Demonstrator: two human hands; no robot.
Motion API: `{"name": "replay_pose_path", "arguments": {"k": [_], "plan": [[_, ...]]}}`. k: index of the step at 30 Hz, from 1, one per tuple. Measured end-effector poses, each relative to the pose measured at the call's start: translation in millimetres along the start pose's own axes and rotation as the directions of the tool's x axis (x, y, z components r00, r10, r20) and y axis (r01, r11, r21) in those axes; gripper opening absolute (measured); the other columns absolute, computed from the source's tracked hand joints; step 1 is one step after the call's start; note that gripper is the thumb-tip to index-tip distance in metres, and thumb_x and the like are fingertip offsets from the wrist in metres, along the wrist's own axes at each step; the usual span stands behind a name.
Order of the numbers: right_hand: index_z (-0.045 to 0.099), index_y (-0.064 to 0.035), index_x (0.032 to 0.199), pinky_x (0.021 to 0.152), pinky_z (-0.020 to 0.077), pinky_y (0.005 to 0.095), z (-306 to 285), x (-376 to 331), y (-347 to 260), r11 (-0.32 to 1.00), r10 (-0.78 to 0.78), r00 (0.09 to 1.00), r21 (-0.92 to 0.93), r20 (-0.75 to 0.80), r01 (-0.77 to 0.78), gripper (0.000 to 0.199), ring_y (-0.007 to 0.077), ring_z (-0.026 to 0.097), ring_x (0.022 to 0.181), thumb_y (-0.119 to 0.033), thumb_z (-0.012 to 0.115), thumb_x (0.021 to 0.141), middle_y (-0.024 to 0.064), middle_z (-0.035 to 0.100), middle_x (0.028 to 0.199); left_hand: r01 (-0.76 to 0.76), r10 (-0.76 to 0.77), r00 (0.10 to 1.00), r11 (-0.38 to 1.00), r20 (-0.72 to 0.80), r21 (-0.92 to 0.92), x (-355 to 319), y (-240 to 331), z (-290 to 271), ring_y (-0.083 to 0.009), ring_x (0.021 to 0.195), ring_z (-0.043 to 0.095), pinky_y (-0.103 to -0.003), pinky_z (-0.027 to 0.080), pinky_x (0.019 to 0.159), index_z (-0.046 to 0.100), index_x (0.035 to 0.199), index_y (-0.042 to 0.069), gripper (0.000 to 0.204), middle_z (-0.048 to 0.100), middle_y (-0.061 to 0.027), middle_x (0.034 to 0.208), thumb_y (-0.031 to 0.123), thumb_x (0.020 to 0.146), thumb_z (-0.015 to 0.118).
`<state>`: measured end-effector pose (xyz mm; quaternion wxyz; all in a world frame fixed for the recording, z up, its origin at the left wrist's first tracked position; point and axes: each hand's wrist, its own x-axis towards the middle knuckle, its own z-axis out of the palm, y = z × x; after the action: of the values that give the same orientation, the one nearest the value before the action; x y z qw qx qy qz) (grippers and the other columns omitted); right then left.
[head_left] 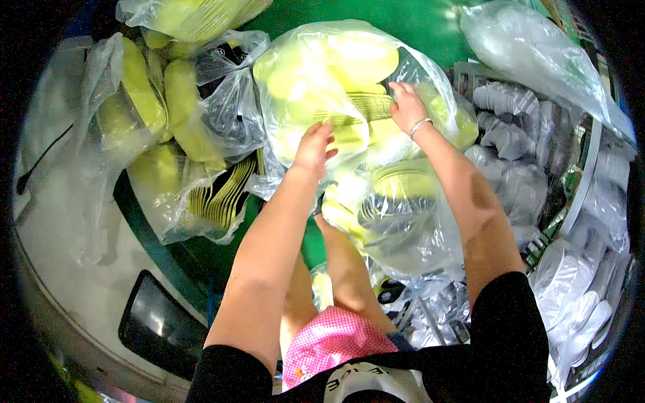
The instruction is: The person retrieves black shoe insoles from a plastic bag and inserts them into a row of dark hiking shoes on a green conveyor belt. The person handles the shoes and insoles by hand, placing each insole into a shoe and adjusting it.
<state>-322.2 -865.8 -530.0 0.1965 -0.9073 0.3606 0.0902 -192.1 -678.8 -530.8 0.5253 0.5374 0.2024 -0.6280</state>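
A large clear plastic bag [282,50] full of yellow-green insoles lies in front of me. Stacked insoles [359,111] show their layered edges between my two hands. My left hand [314,149] is at the bag's near left side, its fingers curved and apart. Beside the right end of the stack is my right hand [408,109], fingers stretched out, a bracelet on its wrist. Both hands appear to touch the bag's film; neither grips anything that I can see. Closer to me, another clear bag [410,228] holds more yellow-green and dark insoles.
To the left, bagged yellow-green insoles [185,111] lie by a pale surface [87,295] with a dark rectangular panel [161,326]. Wrapped grey insoles [510,134] fill racks on the right. A stuffed clear bag [531,50] rests above them. The floor [376,12] is green.
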Motion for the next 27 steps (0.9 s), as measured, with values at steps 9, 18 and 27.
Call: {"name": "replay_pose_path", "arguments": {"k": [9, 18, 27], "plan": [[0.046, -0.0027, 0.103, 0.082, 0.0398, 0.0404, -3.0, 53.0, -38.1, 0.996, -0.016, 0.999, -0.092, 0.034, 0.019, 0.036, 0.0349, 0.047, 0.095, -0.017, 0.054, 0.071, 0.0191, 0.049, 0.102, 0.143, 0.031, 0.956, 0.820, 0.292, -0.554, -4.7, 46.7, 18.3, -0.0168, 0.067, 0.054, -0.036, 0.043, 0.069, 0.054, 0.090, 0.012, 0.022, 0.057, -0.0030, 0.073, 0.032, 0.081, 0.051], [0.048, -0.0012, 0.108, 0.086, 0.0370, 0.0355, -40.2, -155.4, -95.0, 0.955, 0.095, 0.943, 0.240, 0.319, -0.178, 0.037, 0.0309, 0.050, 0.094, -0.016, 0.053, 0.074, 0.0183, 0.052, 0.101, -0.350, 0.344, 0.937, 0.918, -0.061, -0.185, -173.7, 44.8, -38.3, -0.0217, 0.112, 0.034, -0.043, 0.023, 0.095, 0.026, 0.127, 0.011, 0.065, 0.041, -0.0100, 0.119, 0.026, 0.073, 0.059], [0.060, -0.0067, 0.077, 0.064, 0.0451, 0.0332, -69.7, -292.9, -71.3, 0.992, 0.056, 0.775, 0.054, 0.630, -0.115, 0.024, 0.0247, 0.058, 0.068, -0.029, 0.058, 0.067, 0.0115, 0.060, 0.067, -0.092, 0.043, 0.989, 0.923, -0.138, -0.374, -346.0, 35.3, -76.3, -0.0149, 0.077, 0.052, -0.033, 0.041, 0.065, 0.043, 0.104, 0.013, 0.031, 0.055, -0.0017, 0.088, 0.024, 0.078, 0.055]]}}
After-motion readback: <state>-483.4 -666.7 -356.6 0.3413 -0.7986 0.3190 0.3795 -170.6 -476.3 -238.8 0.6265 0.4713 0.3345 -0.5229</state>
